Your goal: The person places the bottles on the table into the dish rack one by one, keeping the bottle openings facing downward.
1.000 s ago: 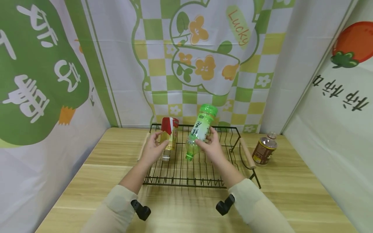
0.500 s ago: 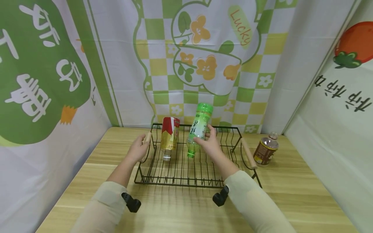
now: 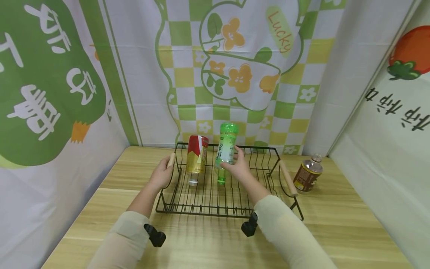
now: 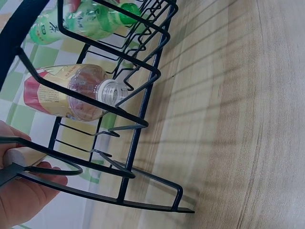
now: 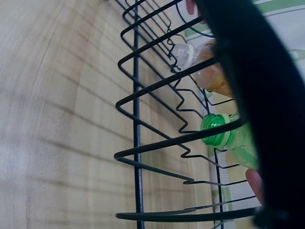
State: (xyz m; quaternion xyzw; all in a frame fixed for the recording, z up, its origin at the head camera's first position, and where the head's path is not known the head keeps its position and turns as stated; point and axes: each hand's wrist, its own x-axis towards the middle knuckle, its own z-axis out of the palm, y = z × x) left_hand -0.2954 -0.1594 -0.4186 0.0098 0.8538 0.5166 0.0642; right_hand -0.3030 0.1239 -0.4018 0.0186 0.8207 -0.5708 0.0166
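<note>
A black wire dish rack with wooden side handles stands on the table. My left hand grips its left wooden handle; the left wrist view shows the fingers curled round that handle. In my right hand is a green plastic bottle, held neck down, nearly upright, inside the rack. Its open green mouth points at the rack's wires in the right wrist view. Left of it, a clear bottle with a red and yellow label stands upside down in the rack, untouched.
Right of the rack, a clear bottle with a brown label stands upright on the wooden table. The right wooden handle lies between them. A patterned curtain hangs close behind the rack.
My left hand has let go of the red and yellow bottle and moved left onto the rack's handle. My right hand has shifted left and turned the green bottle from tilted to nearly upright.
</note>
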